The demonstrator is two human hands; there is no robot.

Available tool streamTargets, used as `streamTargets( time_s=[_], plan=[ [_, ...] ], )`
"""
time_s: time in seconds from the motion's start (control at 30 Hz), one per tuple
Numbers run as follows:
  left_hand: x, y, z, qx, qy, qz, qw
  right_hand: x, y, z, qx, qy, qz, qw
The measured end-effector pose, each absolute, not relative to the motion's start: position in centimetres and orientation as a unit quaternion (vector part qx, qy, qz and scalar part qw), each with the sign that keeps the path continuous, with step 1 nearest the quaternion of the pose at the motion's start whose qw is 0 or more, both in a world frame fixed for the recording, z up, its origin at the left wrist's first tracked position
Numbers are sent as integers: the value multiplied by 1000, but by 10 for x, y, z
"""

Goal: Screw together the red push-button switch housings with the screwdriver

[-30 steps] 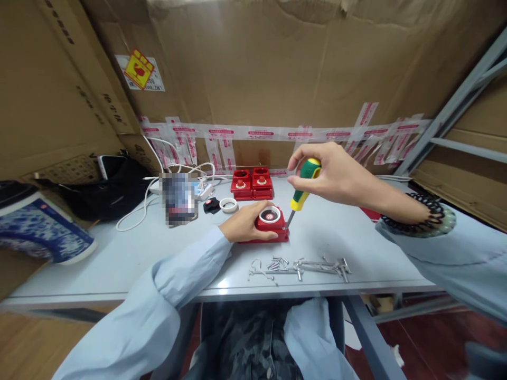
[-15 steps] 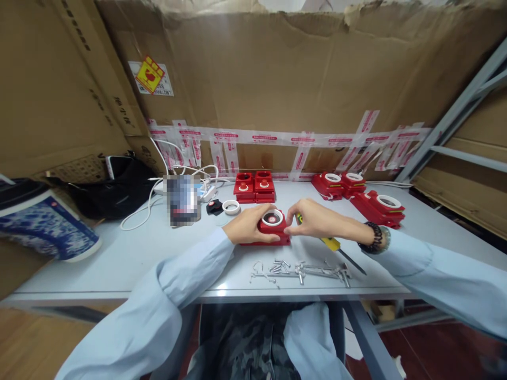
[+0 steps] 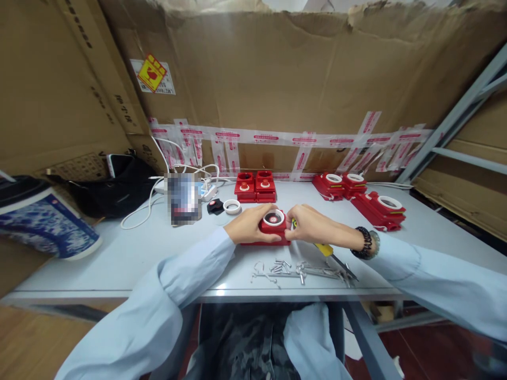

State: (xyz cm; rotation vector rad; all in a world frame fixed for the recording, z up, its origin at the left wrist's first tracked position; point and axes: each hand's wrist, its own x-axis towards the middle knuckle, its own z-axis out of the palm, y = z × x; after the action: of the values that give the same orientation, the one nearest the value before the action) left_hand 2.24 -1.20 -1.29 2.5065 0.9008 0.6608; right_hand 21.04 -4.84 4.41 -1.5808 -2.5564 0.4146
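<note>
Our left grip (image 3: 249, 224) is clamped around the red housing (image 3: 277, 230), which sits on the tabletop (image 3: 119, 253) between its thumb and fingers. Our right grip (image 3: 312, 227) is wrapped around the screwdriver (image 3: 325, 249), fingertips at the housing's right edge. Loose screws (image 3: 280, 266) lie just nearer us than both grips.

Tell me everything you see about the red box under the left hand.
The red box sits on the table, its shiny body looking like plastic. On top, a white ring surrounds a dark centre with a red-and-white spot. A low red base shows along the bottom. The left hand clasps it, thumb along the near side, hiding part of it; the right hand's fingertips appear to touch its right edge. Loose screws lie nearer the person.
</note>
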Motion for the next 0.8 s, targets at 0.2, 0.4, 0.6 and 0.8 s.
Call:
streamTargets(
  time_s=[0.2,0.4,0.6,0.8],
  plan=[
    [23,-11,-14,897,318,241,192,210,-57,59,-526,-835,133,90],
    [23,-11,-13,900,313,240,188,201,-81,54,-491,-838,238,-4],
    [23,-12,-14,897,313,243,197,200,-81,47,-491,-844,215,-10],
    [16,-12,-9,900,301,234,210,216,-72,88,-504,-811,177,237]
  ],
)
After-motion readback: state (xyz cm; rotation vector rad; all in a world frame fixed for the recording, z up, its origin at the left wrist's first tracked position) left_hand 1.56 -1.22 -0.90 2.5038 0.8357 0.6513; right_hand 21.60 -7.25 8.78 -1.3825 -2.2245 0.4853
